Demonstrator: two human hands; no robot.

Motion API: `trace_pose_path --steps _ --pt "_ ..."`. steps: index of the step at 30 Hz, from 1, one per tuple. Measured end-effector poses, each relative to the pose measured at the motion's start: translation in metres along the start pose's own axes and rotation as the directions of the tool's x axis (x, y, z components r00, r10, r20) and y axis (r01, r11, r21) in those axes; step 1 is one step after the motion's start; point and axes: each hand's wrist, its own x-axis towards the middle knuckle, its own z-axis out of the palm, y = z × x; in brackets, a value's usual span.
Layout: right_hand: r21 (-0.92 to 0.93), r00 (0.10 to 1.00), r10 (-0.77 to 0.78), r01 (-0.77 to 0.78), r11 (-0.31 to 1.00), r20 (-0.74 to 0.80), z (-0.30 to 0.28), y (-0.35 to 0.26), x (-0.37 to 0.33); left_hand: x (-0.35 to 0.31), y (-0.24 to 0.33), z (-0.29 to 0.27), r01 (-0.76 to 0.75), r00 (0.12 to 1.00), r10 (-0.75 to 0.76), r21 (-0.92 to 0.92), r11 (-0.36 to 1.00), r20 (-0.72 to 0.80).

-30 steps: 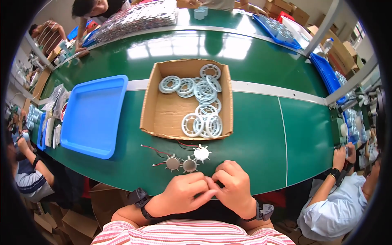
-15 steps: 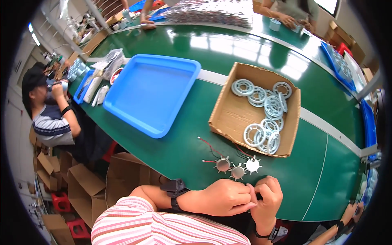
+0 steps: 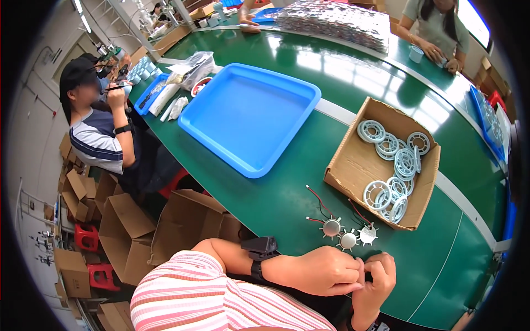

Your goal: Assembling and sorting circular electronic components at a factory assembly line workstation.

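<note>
My left hand (image 3: 327, 271) and my right hand (image 3: 375, 282) meet at the near edge of the green table, fingertips pinched together. Anything between those fingers is hidden. Just beyond them lie three small round metal parts with spoke-like tabs: a dull grey disc (image 3: 331, 228), a second disc (image 3: 348, 240) and a brighter silver disc (image 3: 367, 235). Red wires with small white connectors run from at least some of them. Farther off, an open cardboard box (image 3: 343, 172) holds several pale blue spoked rings (image 3: 404, 164).
A shallow blue tray (image 3: 248, 118) sits left of the box. Behind it lie plastic bags (image 3: 196, 67) and a smaller blue tray (image 3: 150, 95). A person in a cap (image 3: 99, 127) works at the left. Open cartons (image 3: 187, 226) and red stools (image 3: 102, 277) stand on the floor.
The view has swung left, so the table and its contents sit farther right in the picture. My hands stay together by the discs, with only a slight shift of the fingers.
</note>
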Motion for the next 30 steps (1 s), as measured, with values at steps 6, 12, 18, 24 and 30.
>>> trace_pose_path --steps 6,12,18,24,30 --pt "-0.011 1.000 0.006 -0.006 1.000 0.006 0.0005 -0.0010 0.0012 -0.0026 0.0008 0.0002 0.013 1.000 -0.013 0.006 1.000 0.006" --pt "-0.016 1.000 0.007 -0.007 1.000 0.002 0.0019 -0.0005 0.0002 -0.0015 -0.0004 -0.0010 0.008 1.000 -0.008 -0.009 1.000 0.002" --pt "-0.032 1.000 -0.009 0.009 0.999 -0.009 0.0011 -0.0023 0.0037 -0.0021 0.0005 -0.0010 0.013 1.000 -0.013 -0.007 1.000 0.009" --pt "-0.034 1.000 0.021 -0.020 0.999 0.007 0.0009 -0.0004 -0.0005 -0.0015 0.0002 -0.0033 0.006 1.000 -0.006 0.007 1.000 0.028" --pt "-0.029 1.000 0.007 -0.007 1.000 -0.003 0.0002 -0.0012 0.0020 -0.0026 -0.0021 -0.0006 -0.027 1.000 0.027 -0.025 0.999 0.005"
